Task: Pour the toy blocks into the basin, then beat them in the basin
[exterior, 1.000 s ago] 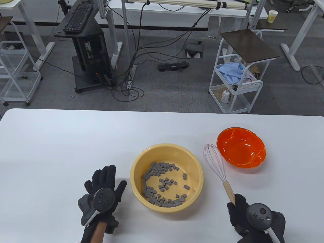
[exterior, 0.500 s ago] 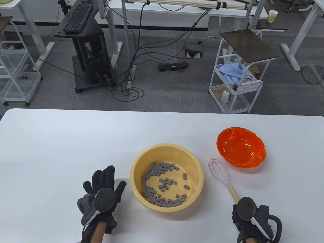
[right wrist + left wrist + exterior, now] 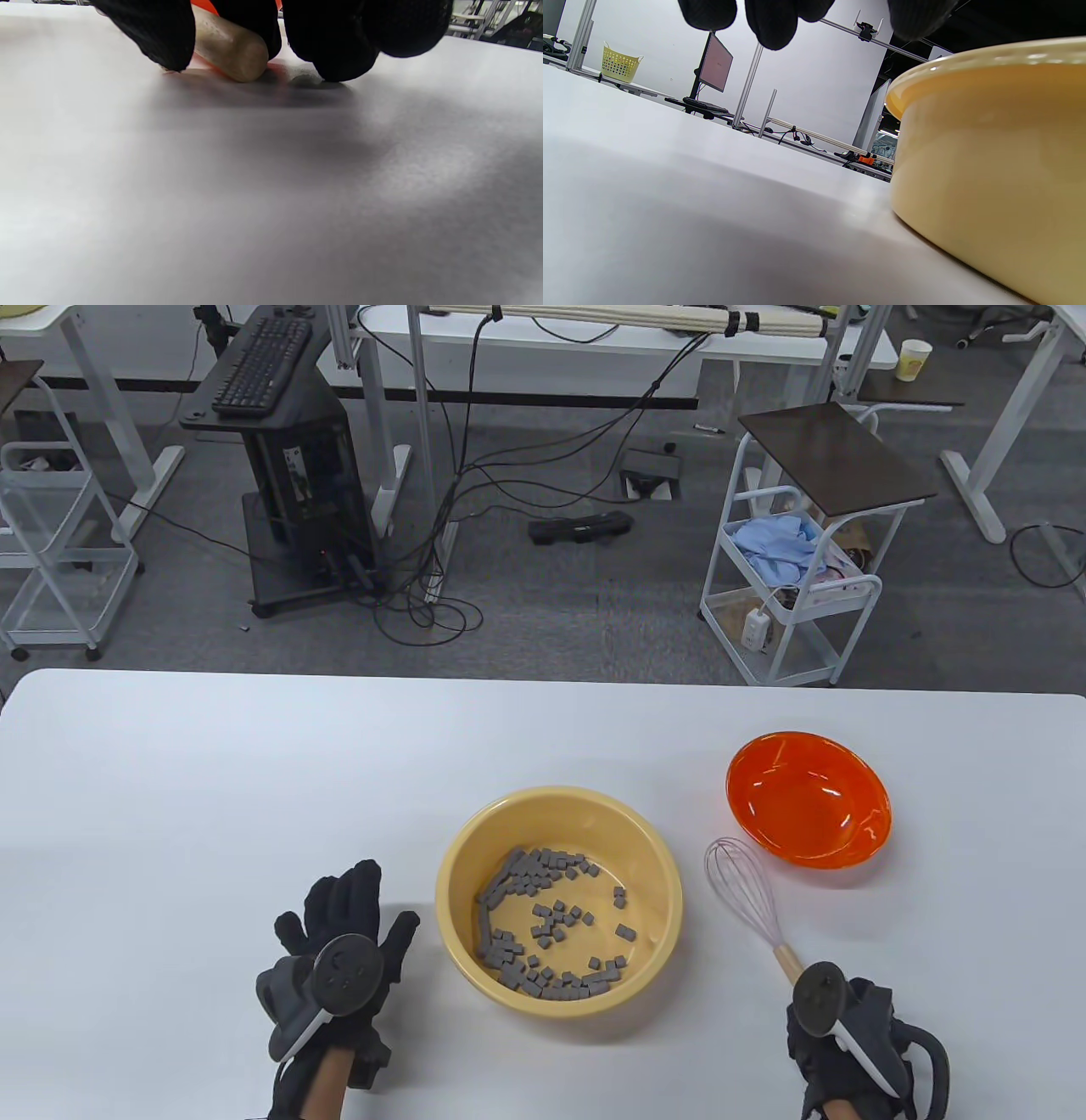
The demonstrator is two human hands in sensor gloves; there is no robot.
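The yellow basin [image 3: 653, 857] stands at the table's middle and holds several small grey toy blocks [image 3: 543, 920], mostly along its left and near side. In the left wrist view its wall [image 3: 988, 169] fills the right. My left hand [image 3: 339, 916] lies flat on the table just left of the basin, its fingers [image 3: 772, 25] straight and holding nothing. Right of the basin a whisk [image 3: 747, 891] lies on the table, wire head pointing away. My right hand [image 3: 836, 1027] grips its wooden handle [image 3: 229, 46] at the near end, fingers [image 3: 335, 46] curled on both sides of it.
An orange bowl [image 3: 806, 797] with nothing in it sits at the far right, just beyond the whisk's head. The white table [image 3: 254, 780] stretches bare to the left and back. Carts, desks and cables stand on the floor beyond its far edge.
My right hand drew the whisk back toward the near edge and rolled over it; the whisk now lies lower, right of the basin. The left hand barely shifted.
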